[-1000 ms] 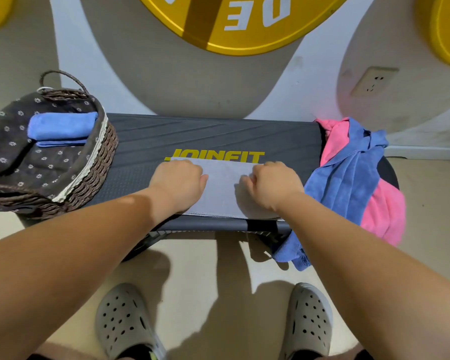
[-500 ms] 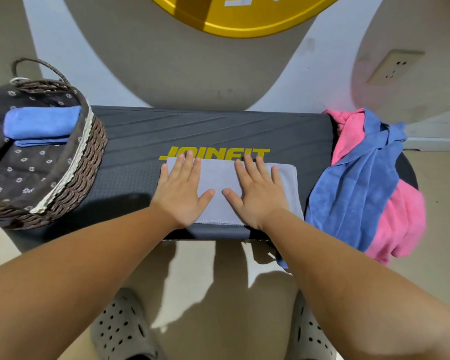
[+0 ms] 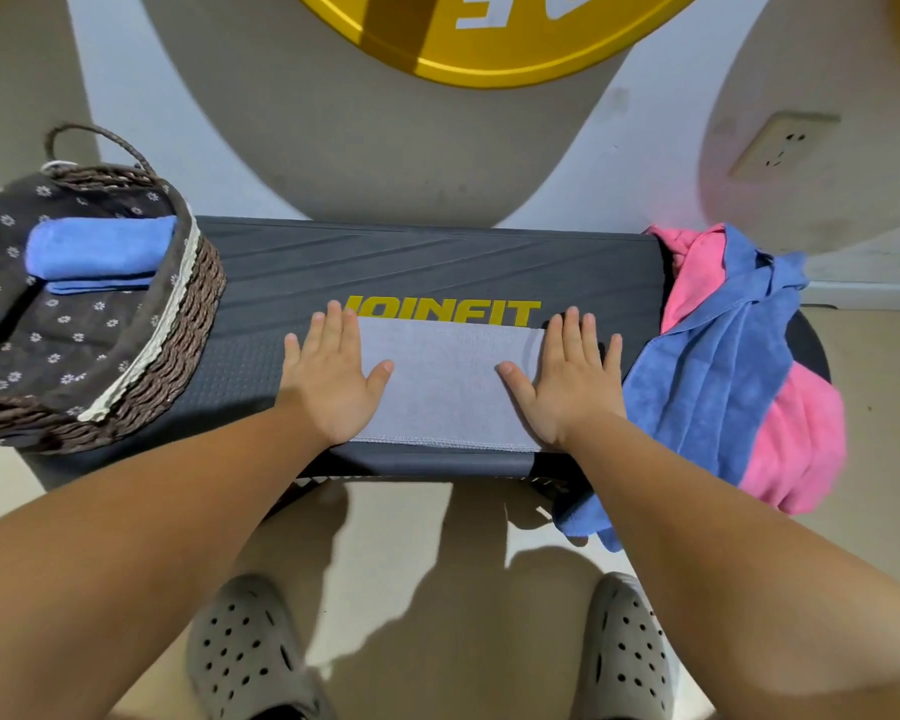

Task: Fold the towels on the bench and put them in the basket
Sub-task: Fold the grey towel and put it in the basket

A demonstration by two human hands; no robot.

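Note:
A folded grey towel (image 3: 445, 384) lies flat on the dark bench (image 3: 437, 262), just below its yellow lettering. My left hand (image 3: 328, 379) presses flat on the towel's left end with fingers straight. My right hand (image 3: 567, 379) presses flat on the right end the same way. A woven brown basket (image 3: 178, 356) with a dotted dark liner stands on the bench's left end and holds a folded blue towel (image 3: 100, 249). On the bench's right end a blue towel (image 3: 718, 387) is draped over a pink towel (image 3: 801, 439), both unfolded and hanging over the edge.
The bench stands against a grey and white wall with a large yellow disc (image 3: 489, 39) above and a socket (image 3: 783, 145) at the right. My feet in grey perforated clogs (image 3: 250, 652) stand on the tan floor in front of the bench.
My fists opened into flat palms on the grey towel, then both hands slid apart from its middle to its two ends.

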